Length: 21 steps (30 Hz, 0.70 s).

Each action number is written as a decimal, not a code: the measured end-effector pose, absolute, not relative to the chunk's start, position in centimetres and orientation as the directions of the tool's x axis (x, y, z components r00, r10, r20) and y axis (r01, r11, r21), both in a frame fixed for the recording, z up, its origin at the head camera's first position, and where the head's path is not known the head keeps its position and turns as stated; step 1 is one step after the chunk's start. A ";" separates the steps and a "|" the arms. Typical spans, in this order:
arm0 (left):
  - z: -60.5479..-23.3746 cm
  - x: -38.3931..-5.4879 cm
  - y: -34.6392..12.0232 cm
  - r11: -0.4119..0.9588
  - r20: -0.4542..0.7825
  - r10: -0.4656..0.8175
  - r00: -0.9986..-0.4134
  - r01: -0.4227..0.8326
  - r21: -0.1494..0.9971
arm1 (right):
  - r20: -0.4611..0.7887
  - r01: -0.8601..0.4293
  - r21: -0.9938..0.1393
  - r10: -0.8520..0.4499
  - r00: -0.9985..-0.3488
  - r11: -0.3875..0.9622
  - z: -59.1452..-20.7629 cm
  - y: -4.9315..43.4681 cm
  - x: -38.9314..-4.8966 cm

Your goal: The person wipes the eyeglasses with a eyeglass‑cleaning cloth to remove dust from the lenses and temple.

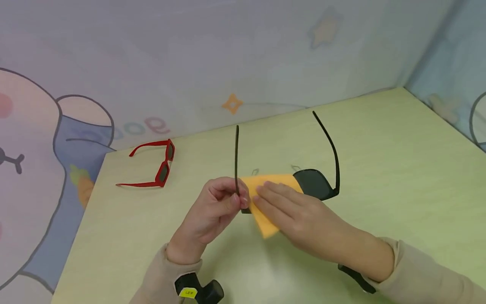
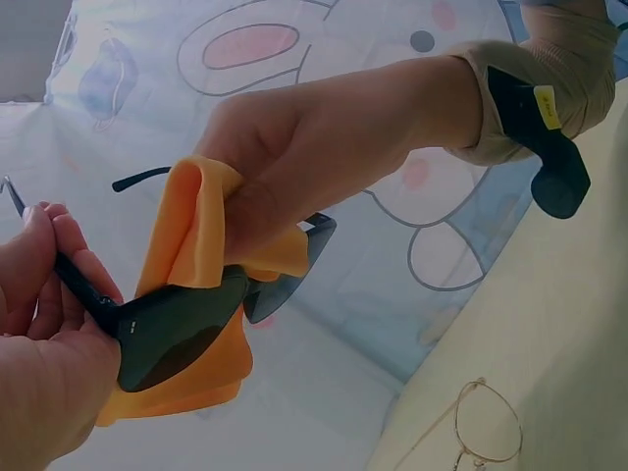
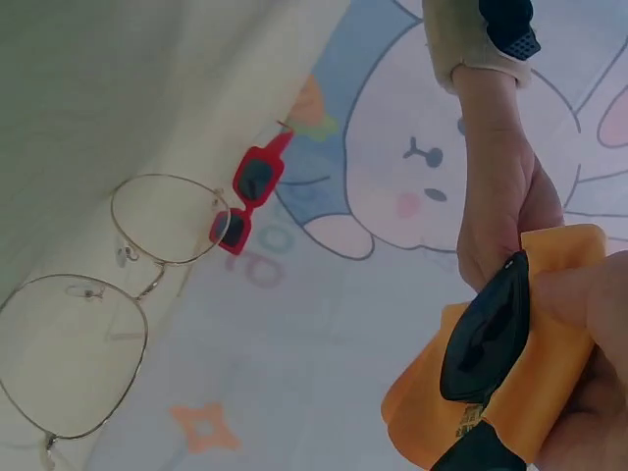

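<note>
Sunglasses [image 1: 315, 184]: above tabletop [image 1: 379, 169], left end in left hand [image 1: 212, 207].
Cloth [image 1: 267, 226]: around their left lens, between lens and right hand [image 1: 303, 217].
Second sunglasses [image 1: 163, 173]: on tabletop, left of both hands, near back edge.
Spectacles [image 3: 150, 285]: on tabletop, beyond the cloth.
Wall [image 1: 228, 55]: behind tabletop.

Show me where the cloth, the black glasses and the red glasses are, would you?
Cloth [image 3: 546, 368]: right wrist view, on the fold beside the dark lens.
Black glasses [image 1: 314, 184]: head view, on the uncovered lens.
Red glasses [image 1: 163, 173]: head view, on the nearer lens.
</note>
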State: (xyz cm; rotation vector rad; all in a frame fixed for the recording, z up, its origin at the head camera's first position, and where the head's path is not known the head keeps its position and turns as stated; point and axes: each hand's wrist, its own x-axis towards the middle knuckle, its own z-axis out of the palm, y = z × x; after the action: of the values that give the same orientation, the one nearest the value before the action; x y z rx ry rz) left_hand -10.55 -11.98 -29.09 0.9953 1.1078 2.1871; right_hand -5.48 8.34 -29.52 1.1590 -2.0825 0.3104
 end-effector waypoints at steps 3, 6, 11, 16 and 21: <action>-29.1 -10.8 -11.8 -0.575 0.405 0.687 -0.603 -0.110 0.811 | 0.684 -0.811 0.166 -0.658 -0.315 0.561 -29.5 8.5 -5.5; -29.2 -10.8 -11.6 -0.590 0.414 0.682 -0.603 -0.120 0.798 | 0.690 -0.802 0.201 -0.663 -0.291 0.562 -29.6 8.7 -5.5; -29.3 -10.8 -11.4 -0.611 0.418 0.662 -0.622 -0.125 0.782 | 0.698 -0.792 0.218 -0.658 -0.282 0.571 -29.7 8.8 -5.6; -29.5 -10.6 -11.1 -0.640 0.434 0.639 -0.635 -0.126 0.758 | 0.707 -0.794 0.211 -0.650 -0.278 0.570 -29.7 8.6 -5.6; -29.6 -10.5 -10.4 -0.658 0.447 0.619 -0.646 -0.117 0.744 | 0.718 -0.811 0.166 -0.633 -0.291 0.561 -29.7 8.4 -5.7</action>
State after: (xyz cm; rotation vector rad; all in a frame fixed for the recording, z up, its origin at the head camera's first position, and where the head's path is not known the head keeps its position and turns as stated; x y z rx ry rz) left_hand -10.53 -10.41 -29.56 0.9920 0.9683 2.3153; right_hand -5.65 8.42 -29.67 1.1563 -2.0251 0.2943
